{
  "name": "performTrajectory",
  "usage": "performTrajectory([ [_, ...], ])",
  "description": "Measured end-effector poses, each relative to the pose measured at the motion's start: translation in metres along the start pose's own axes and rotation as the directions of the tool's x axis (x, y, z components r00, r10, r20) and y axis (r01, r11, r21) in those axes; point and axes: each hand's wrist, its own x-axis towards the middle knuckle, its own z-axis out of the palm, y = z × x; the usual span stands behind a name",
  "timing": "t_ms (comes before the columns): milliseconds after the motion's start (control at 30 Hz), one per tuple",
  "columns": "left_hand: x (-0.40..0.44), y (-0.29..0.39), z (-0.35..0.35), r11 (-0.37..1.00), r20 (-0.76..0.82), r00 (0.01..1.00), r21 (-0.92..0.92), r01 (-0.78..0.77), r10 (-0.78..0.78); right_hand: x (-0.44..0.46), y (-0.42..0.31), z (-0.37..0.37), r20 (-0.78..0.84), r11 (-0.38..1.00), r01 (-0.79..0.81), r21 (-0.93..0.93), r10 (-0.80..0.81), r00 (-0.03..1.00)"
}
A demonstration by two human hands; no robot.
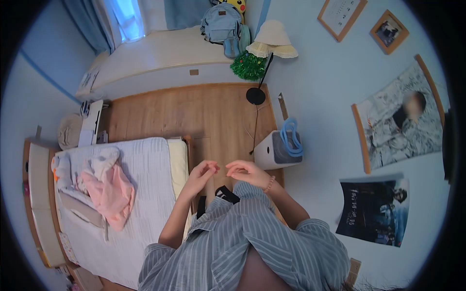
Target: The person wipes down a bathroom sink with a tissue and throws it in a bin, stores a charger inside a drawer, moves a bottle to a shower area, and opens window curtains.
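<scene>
My left hand [203, 173] is raised in front of my body, its fingers loosely bent and nothing visible in it. Facing it across a small gap is my right hand [246, 170], fingers half stretched and also without anything in it. A beaded bracelet [270, 184] circles my right wrist. Just below the hands is the striped grey-blue shirt [218, 237] that I wear, with a black item [227, 194] by its lower edge; its kind I cannot make out. Neither hand touches the other.
To the left stands a bed [145, 194] with a pink cloth [114, 191] on it. A white air purifier [266, 151] holding a coiled blue hose [290, 138] is at right. Ahead are a floor lamp [255, 96], a backpack [221, 24] and the window bench [160, 51].
</scene>
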Motion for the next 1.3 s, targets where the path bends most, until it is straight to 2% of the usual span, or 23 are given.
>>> performTrajectory([
  [67, 0.069, 0.031, -0.02, 0.998, 0.042, 0.997, -0.027, -0.057, 0.058, 0.043, -0.001, -0.043, -0.012, 0.997, -0.036, 0.067, 0.036, 0.999],
  [133, 0.128, 0.043, -0.037, 0.998, 0.043, 0.998, -0.037, -0.05, 0.052, 0.084, 0.013, -0.082, -0.02, 0.998, 0.008, 0.059, -0.006, 1.0],
  [167, 0.157, 0.047, -0.046, 0.997, 0.027, 0.998, -0.057, -0.048, 0.049, 0.105, 0.02, -0.102, -0.011, 0.998, 0.042, 0.044, -0.042, 0.999],
  [200, 0.192, 0.054, -0.057, 0.997, 0.005, 0.999, -0.056, -0.053, 0.054, 0.13, 0.013, -0.124, -0.029, 0.994, -0.015, 0.106, 0.018, 0.999],
  [300, 0.292, 0.063, -0.092, 0.995, -0.092, 0.992, -0.035, -0.09, 0.087, 0.221, -0.002, -0.199, -0.013, 0.989, -0.055, 0.136, 0.058, 0.998],
  [333, 0.32, 0.062, -0.104, 0.994, -0.126, 0.988, -0.064, -0.094, 0.085, 0.253, -0.008, -0.219, -0.03, 0.992, -0.064, 0.111, 0.067, 0.997],
  [433, 0.389, 0.083, -0.142, 0.993, -0.206, 0.977, -0.089, -0.083, 0.063, 0.355, -0.039, -0.276, 0.086, 0.997, -0.046, 0.061, 0.041, 0.995],
  [500, 0.429, 0.103, -0.17, 0.989, -0.192, 0.98, -0.129, -0.07, 0.044, 0.429, -0.061, -0.305, 0.173, 0.996, -0.046, 0.08, 0.032, 0.984],
  [567, 0.459, 0.121, -0.205, 0.986, -0.238, 0.969, -0.132, -0.1, 0.066, 0.496, -0.101, -0.32, 0.238, 0.991, 0.032, -0.134, 0.001, 0.971],
  [633, 0.482, 0.133, -0.246, 0.984, -0.309, 0.951, -0.159, -0.081, 0.028, 0.56, -0.129, -0.328, 0.308, 0.982, 0.068, -0.176, -0.01, 0.951],
  [700, 0.506, 0.139, -0.29, 0.982, -0.375, 0.925, -0.142, -0.128, 0.066, 0.625, -0.146, -0.327, 0.376, 0.971, 0.11, -0.213, -0.023, 0.926],
  [867, 0.542, 0.161, -0.413, 0.956, -0.521, 0.848, -0.189, -0.224, 0.095, 0.776, -0.17, -0.292, 0.45, 0.982, 0.009, -0.191, 0.08, 0.889],
  [900, 0.548, 0.176, -0.444, 0.951, -0.542, 0.834, -0.194, -0.242, 0.102, 0.808, -0.175, -0.28, 0.46, 0.988, -0.05, -0.148, 0.114, 0.881],
  [967, 0.549, 0.207, -0.502, 0.937, -0.57, 0.821, -0.302, -0.178, -0.028, 0.866, -0.182, -0.256, 0.491, 0.986, -0.118, -0.114, 0.159, 0.857],
  [1000, 0.546, 0.22, -0.534, 0.934, -0.591, 0.806, -0.304, -0.189, -0.029, 0.897, -0.184, -0.241, 0.501, 0.99, -0.116, -0.079, 0.14, 0.854],
  [1100, 0.556, 0.249, -0.638, 0.947, -0.613, 0.79, -0.24, -0.214, 0.023, 0.994, -0.193, -0.207, 0.538, 0.987, -0.139, -0.079, 0.159, 0.828],
  [1167, 0.56, 0.258, -0.705, 0.975, -0.642, 0.766, -0.19, -0.114, -0.036, 1.052, -0.199, -0.187, 0.544, 0.988, -0.15, -0.046, 0.15, 0.826],
  [1200, 0.559, 0.261, -0.724, 0.972, -0.651, 0.758, -0.205, -0.111, -0.05, 1.077, -0.206, -0.18, 0.55, 0.987, -0.147, -0.06, 0.156, 0.821],
  [1300, 0.559, 0.283, -0.811, 0.97, -0.728, 0.68, -0.09, -0.226, 0.091, 1.169, -0.198, -0.158, 0.527, 0.988, -0.153, -0.028, 0.145, 0.837],
])
